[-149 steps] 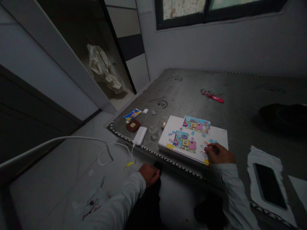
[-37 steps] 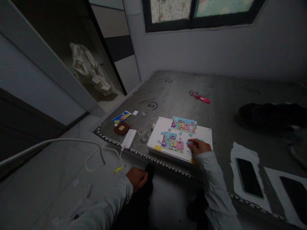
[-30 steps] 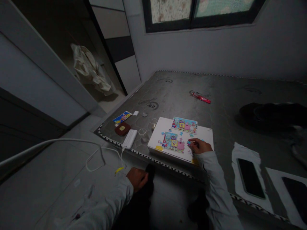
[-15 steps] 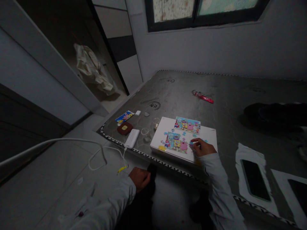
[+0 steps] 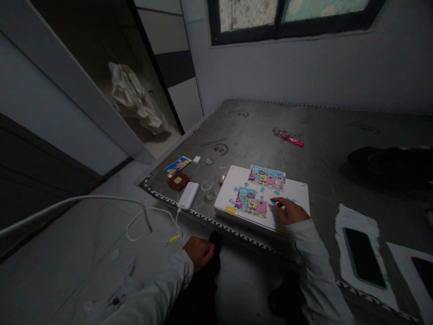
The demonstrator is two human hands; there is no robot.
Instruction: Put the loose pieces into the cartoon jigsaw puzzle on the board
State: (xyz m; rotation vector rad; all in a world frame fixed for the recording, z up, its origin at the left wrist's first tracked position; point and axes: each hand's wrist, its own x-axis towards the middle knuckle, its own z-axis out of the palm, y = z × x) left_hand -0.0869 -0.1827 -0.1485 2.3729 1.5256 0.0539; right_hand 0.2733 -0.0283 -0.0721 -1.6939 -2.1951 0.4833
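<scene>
A white board point(image 5: 296, 192) lies on the grey mattress point(image 5: 270, 122) near its front edge. On it sit a part-built cartoon jigsaw point(image 5: 250, 201) and a printed picture of the same scene point(image 5: 267, 177), with loose blue pieces around them. My right hand point(image 5: 287, 211) rests on the board just right of the jigsaw, fingers pinched together on a small puzzle piece. My left hand point(image 5: 199, 251) is below the mattress edge, curled loosely against dark cloth at my knee; what it holds, if anything, is hidden.
Left of the board lie a white power bank point(image 5: 188, 195) with its cable point(image 5: 149, 221), a brown round case point(image 5: 178, 181), a small cartoon card point(image 5: 177, 164) and clear lids. A red wrapper point(image 5: 289, 137) lies farther back. A phone point(image 5: 363, 256) rests on white paper at right.
My right hand has shifted slightly left toward the jigsaw since five seconds ago and stays pinched there. My left hand has hardly moved. The view has drifted a little.
</scene>
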